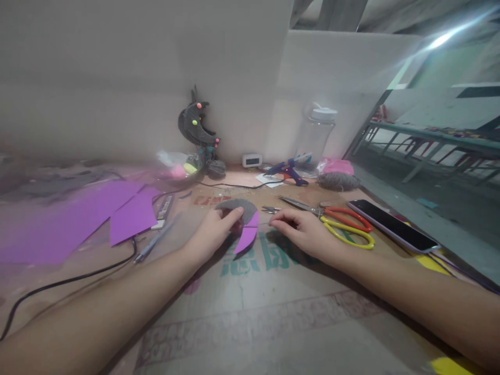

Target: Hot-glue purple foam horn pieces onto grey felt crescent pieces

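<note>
Between thumb and fingers, my left hand (222,225) grips a crescent cutout (248,238) of purple sheet. Grey yarn covers its upper part, while the lower tip is bare purple. A strand of grey yarn (263,224) stretches from the crescent's right edge to my right hand (299,232), pinched between its thumb and fingertips. Both hands are just above the cardboard-covered table. Small snips (270,210) lie close behind my right hand. Large scissors (347,224) with red and yellow handles rest beside that hand, to its right.
Purple sheets (133,211), a cutter knife (164,209) and a pen (154,242) lie left. Behind stand a finished-looking grey crescent (195,125), a small clock (252,160), a glue gun (287,172), a bottle (316,130) and a yarn ball (338,180). A phone (392,224) lies right; a black cable (70,278) crosses left.
</note>
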Motion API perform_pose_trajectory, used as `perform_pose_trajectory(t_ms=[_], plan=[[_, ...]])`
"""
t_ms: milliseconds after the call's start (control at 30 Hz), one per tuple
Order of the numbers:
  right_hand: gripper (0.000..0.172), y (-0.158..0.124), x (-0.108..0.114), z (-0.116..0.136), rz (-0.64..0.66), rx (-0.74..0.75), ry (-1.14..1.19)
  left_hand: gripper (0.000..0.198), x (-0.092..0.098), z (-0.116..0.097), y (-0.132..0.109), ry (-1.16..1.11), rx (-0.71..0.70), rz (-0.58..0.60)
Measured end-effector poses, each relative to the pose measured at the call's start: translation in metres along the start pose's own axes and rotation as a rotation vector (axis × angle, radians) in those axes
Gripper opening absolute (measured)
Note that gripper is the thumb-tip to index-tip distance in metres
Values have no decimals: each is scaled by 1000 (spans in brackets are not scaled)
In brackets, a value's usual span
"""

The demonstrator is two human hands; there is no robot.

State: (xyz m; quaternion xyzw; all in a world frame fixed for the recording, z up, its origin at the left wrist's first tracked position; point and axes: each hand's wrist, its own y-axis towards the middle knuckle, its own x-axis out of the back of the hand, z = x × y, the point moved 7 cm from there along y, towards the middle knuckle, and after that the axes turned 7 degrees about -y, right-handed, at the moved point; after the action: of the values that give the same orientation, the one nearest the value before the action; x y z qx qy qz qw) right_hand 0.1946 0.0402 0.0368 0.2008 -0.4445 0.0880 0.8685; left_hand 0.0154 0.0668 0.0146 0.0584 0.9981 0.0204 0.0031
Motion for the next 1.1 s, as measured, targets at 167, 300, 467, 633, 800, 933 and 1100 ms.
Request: perform_pose_trajectory(t_ms=[167,300,467,633,800,933,1100], plan=[[22,5,-1,-14,-43,-79,11,26,-3,5,2,44,-57,77],[20,7,0,-17,-72,-102,34,26,-4,6,3,100,-91,110],[39,1,-1,-10,-90,-131,306,21,-3,5,4,125,-130,108],[67,-5,-31,1,186,-162,716,22,-5,5,3,117,-138,135],[53,-4,-34,-2,235,-173,668,21,-5,5,4,133,-129,136],[34,0,-20,-9,69,-150,651,22,-6,5,4,116,-140,148],[21,-2,8,-17,-253,-148,601,26,-2,5,2,85,-113,86]])
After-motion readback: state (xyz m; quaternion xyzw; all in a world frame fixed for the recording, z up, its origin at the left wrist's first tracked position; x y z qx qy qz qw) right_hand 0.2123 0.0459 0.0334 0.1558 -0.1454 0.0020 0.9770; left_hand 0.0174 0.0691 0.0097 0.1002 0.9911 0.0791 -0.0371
